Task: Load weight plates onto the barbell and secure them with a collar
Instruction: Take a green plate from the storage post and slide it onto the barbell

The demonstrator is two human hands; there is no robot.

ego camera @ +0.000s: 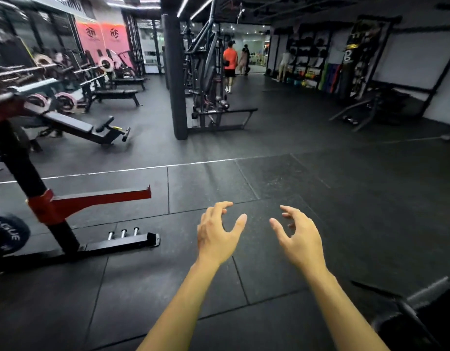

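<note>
Here we have both hands out in front of us over the bare floor (269,178), and neither holds anything. The left hand (216,236) is spread, its fingers curled loosely as if shaped around a rim; the right hand (298,239) mirrors it, thumb apart from the bent fingers. They are near each other but not touching.

The nearest plate (6,234) sits at the far left edge of our view, a dark disc with pale lettering, low beside the rack (16,158). It is well apart from both hands. Its lower part is cut off, so we cannot tell whether it rests on the floor or on a peg. A red arm (102,197) juts from the rack's upright toward us. A grey bar (431,287) shows in the lower right corner; we judge it may be the barbell's sleeve, though it is blurred. We see no collar.

We judge the step in hand to be fetching a plate. To do it well, we turn left and square up to the plate, keeping clear of the red arm. We take the rim with both hands on opposite sides, and we keep the disc close to the body while carrying it across to the bar.
</note>
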